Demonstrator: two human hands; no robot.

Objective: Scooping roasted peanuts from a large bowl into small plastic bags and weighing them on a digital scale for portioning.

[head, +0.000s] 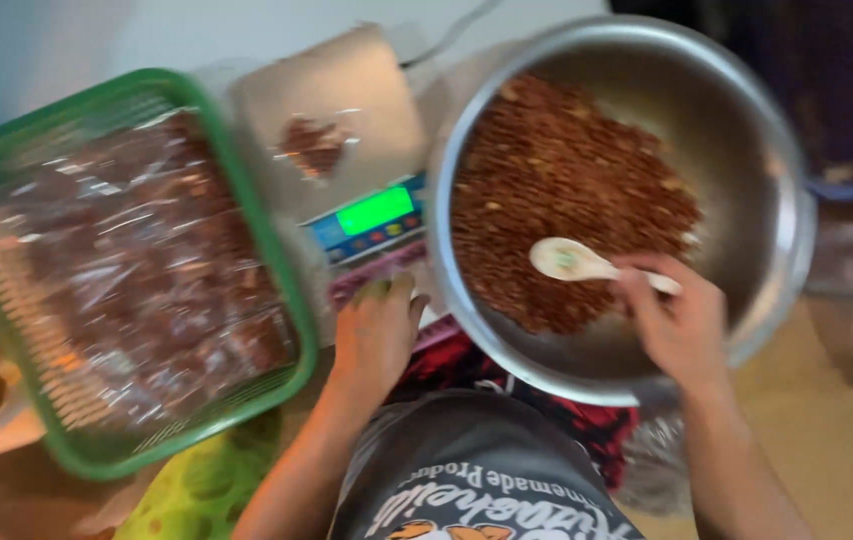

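A pale floor (826, 440) carried everything. On it sat a green plastic basket (276, 250) of clear-wrapped brown packets, a flat beige digital scale (346, 90) bearing some brown mix, and a large round steel bowl (766, 180) of brown mix.

Bare forearms and hands (376, 335), no sleeves showing; dark grey shirt with a light printed design

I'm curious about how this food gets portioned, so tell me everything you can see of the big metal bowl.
The big metal bowl is round, wide and shiny, like steel, with a rolled rim. It sits tilted toward the person, beside a small scale with a green display. A reddish-brown crumbly mix with paler bits covers much of its inside; the right wall is bare. The right hand reaches over the near rim, holding a pale spoon in the mix.
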